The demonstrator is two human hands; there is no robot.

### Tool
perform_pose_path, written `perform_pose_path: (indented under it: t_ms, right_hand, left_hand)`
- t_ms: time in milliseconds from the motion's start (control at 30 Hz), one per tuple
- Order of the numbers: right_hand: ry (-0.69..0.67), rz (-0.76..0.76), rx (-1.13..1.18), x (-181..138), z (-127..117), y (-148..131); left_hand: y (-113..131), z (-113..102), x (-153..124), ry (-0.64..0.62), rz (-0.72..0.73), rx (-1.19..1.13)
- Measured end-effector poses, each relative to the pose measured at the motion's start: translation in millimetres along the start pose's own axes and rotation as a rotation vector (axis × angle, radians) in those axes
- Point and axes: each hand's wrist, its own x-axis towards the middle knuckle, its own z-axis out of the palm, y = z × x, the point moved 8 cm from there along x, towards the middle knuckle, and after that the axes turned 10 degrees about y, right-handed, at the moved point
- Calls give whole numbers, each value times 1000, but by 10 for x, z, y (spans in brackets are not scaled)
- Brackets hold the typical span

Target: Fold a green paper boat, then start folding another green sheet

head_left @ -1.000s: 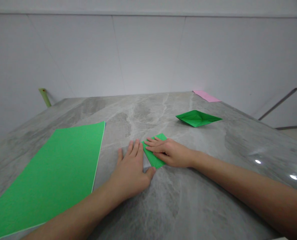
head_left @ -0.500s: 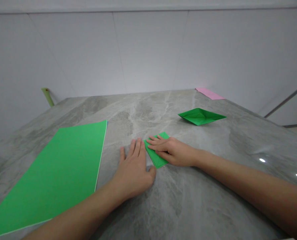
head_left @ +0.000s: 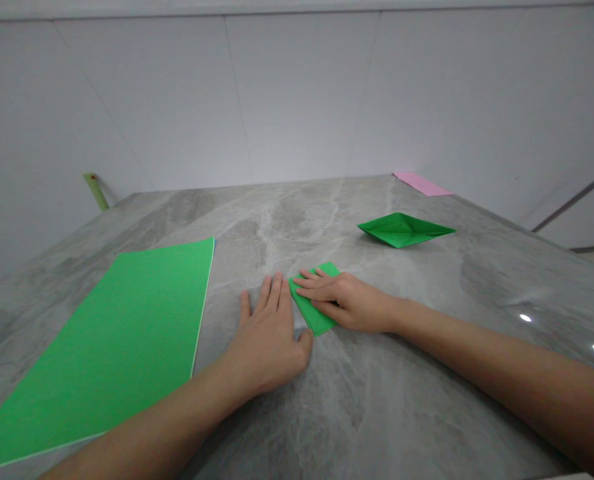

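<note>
Grips spread flat: right hand (head_left: pixel 349 303) presses paper (head_left: pixel 314 315), left hand (head_left: pixel 269 337) beside its edge | open bench (head_left: pixel 327 413) between sheet (head_left: pixel 121 333) and boat (head_left: pixel 404 229) | white wall (head_left: pixel 297 100)

1. We see a grey, marble-veined tabletop (head_left: pixel 377 400) running back to a white wall.
2. At its left lies a large flat green sheet (head_left: pixel 117 340).
3. Near the middle lies a small folded green paper (head_left: pixel 311 308).
4. Further back on the right rests a green folded paper shape (head_left: pixel 404 229).
5. At the far right corner lies a pink sheet (head_left: pixel 423 184).
</note>
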Motion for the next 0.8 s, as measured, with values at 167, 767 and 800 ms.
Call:
perform_pose_path:
  t_ms: [167,767,800]
  right_hand:
    - [13,6,24,5,-5,3]
    - [-8,15,38,-3,-14,-6]
    - [-9,15,37,-5,-17,-4]
  left_hand:
    - [-1,-1,0,-15,-7,9]
    - [-19,7,5,-6,-8,-17]
    - [-17,3,6,0,-5,-18]
